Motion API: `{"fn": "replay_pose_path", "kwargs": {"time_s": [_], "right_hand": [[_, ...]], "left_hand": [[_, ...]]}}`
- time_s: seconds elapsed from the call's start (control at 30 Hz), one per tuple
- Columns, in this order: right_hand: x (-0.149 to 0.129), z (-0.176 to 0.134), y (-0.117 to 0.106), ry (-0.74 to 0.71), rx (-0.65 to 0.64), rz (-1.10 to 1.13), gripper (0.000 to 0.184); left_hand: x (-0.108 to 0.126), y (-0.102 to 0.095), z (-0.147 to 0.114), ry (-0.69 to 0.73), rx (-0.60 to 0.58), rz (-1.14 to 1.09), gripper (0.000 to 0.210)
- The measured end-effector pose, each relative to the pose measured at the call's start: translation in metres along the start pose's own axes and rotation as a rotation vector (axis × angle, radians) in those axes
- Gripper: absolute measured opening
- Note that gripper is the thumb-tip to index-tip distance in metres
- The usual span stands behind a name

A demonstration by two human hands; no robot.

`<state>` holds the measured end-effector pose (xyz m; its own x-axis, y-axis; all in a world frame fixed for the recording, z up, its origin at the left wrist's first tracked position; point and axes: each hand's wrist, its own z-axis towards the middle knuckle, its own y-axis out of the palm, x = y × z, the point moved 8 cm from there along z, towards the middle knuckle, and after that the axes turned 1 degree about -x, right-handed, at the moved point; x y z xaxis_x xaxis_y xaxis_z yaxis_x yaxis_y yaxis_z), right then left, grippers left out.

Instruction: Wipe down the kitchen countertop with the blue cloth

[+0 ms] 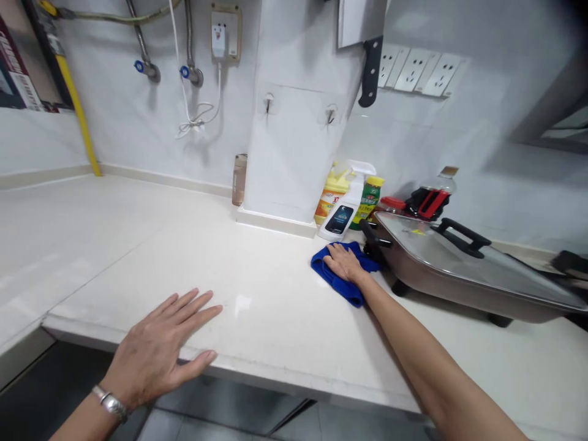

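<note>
A blue cloth lies bunched on the white countertop, in front of a white spray bottle. My right hand presses down on this cloth and grips it, with the fingertips partly sunk in its folds. To the left, my left hand is open at the counter's front edge, fingers spread and nothing held. A metal band circles the left wrist. Close to the right hand is the black side handle of a covered electric pan.
Behind the spray bottle stand a yellow jug, a green bottle and a dark-drink bottle. A beige cylinder stands left of the wall pillar. A knife hangs above. A yellow hose meets the counter at left.
</note>
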<state>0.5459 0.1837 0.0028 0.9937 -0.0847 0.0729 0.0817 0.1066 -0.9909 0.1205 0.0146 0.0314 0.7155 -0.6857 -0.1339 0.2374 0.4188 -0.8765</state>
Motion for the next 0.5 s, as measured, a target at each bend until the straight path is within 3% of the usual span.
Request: {"fn": "replay_pose_path", "kwargs": {"time_s": [0.1, 0.23, 0.5], "right_hand": [[0.001, 0.005, -0.001, 0.038, 0.011, 0.014, 0.051], [-0.004, -0.011, -0.007, 0.059, 0.019, 0.022, 0.053], [-0.030, -0.096, -0.015, -0.009, -0.027, -0.015, 0.057]], "left_hand": [[0.001, -0.002, 0.001, 0.005, -0.024, 0.018, 0.064], [0.001, -0.003, 0.002, -0.018, -0.054, 0.005, 0.060], [-0.001, 0.001, 0.005, -0.132, -0.134, -0.123, 0.056]]}}
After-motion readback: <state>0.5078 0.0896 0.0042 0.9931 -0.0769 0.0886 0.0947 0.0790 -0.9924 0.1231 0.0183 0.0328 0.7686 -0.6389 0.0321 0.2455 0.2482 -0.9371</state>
